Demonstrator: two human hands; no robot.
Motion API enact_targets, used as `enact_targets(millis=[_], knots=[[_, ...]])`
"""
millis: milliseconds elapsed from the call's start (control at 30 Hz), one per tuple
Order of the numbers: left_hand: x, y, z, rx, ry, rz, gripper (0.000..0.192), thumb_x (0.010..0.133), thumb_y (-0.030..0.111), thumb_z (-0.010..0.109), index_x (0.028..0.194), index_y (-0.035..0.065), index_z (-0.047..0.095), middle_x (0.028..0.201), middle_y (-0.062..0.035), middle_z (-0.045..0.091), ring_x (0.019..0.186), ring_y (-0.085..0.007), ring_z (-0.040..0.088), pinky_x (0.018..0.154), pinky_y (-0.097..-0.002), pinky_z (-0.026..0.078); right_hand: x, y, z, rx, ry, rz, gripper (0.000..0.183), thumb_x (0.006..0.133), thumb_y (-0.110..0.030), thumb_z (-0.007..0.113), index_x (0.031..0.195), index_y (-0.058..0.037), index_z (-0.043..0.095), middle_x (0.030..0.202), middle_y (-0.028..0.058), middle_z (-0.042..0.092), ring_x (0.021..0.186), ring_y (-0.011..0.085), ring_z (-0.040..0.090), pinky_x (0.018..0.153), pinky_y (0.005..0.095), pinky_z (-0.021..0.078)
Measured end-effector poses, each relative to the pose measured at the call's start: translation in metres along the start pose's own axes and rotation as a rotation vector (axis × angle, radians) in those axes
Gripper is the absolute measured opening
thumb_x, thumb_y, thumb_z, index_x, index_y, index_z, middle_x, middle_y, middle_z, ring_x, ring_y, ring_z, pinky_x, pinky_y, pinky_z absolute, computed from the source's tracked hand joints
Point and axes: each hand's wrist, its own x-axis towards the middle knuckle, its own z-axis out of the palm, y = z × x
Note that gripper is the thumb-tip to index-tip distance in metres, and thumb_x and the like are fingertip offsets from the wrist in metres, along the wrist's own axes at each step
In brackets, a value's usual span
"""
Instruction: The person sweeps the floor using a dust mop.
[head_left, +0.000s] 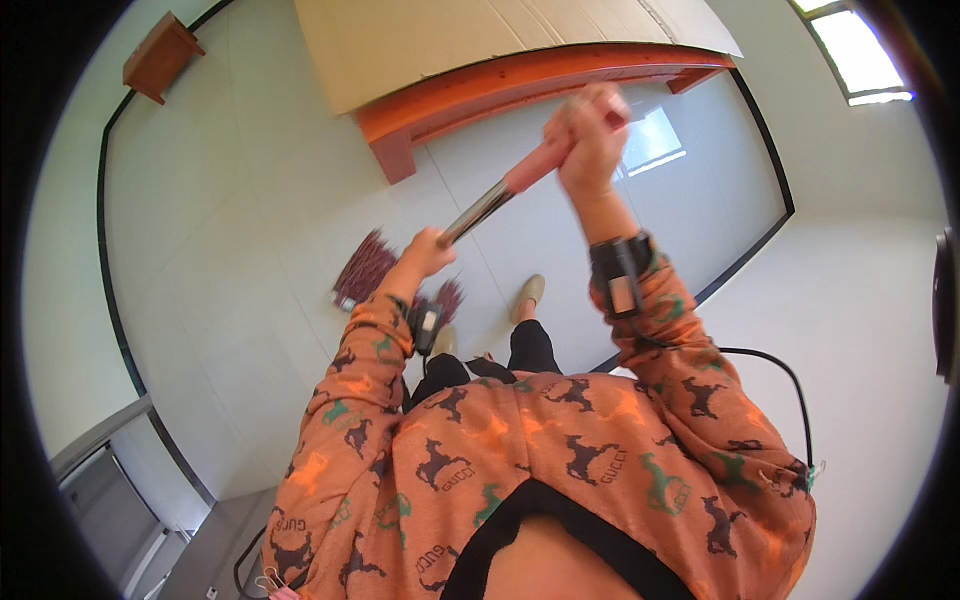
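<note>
A mop or broom has a pole (480, 214) with a shiny metal shaft and a pink grip, slanting from upper right to lower left. My right hand (589, 139), slightly blurred, is closed around the pink grip near its top end. Lower down, my left hand (430, 251) grips the metal shaft. Dark red strands or bristles (367, 266) of its head spread on the pale tiled floor (247, 247), left of my feet. My left forearm hides the middle of the head, and I cannot tell which kind it is.
An orange wooden bed frame or low bench (394, 150) topped with a cardboard sheet (480, 37) stands ahead. A small wooden cabinet (161, 56) is at the far left wall. A grey doorway (105, 435) lies lower left. A black cable (787, 375) runs along my right arm.
</note>
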Motion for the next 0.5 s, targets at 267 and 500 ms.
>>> enact_targets(millis=[267, 500], knots=[[-0.088, -0.035, -0.008, 0.228, -0.181, -0.119, 0.024, 0.053, 0.025, 0.060, 0.062, 0.0037, 0.054, 0.059, -0.0148, 0.054, 0.060, -0.0318, 0.052, 0.054, -0.0380, 0.042, -0.048, -0.023, 0.007, 0.135, 0.095, 0.452, 0.010, 0.066, 0.001, 0.042, 0.066, -0.0051, 0.035, 0.051, 0.0036, 0.037, 0.043, 0.0150, 0.040, 0.046, 0.0312, 0.0392], [-0.076, 0.123, -0.039, 0.205, -0.166, 0.105, 0.028, 0.060, 0.032, 0.061, 0.058, 0.0053, 0.053, 0.055, -0.0118, 0.052, 0.056, -0.0312, 0.050, 0.050, -0.0365, 0.041, 0.029, -0.124, 0.008, 0.009, -0.196, 0.221, 0.013, 0.073, -0.014, 0.038, 0.062, -0.0083, 0.035, 0.049, -0.0004, 0.032, 0.042, 0.0109, 0.028, 0.045, 0.0248, 0.0278]])
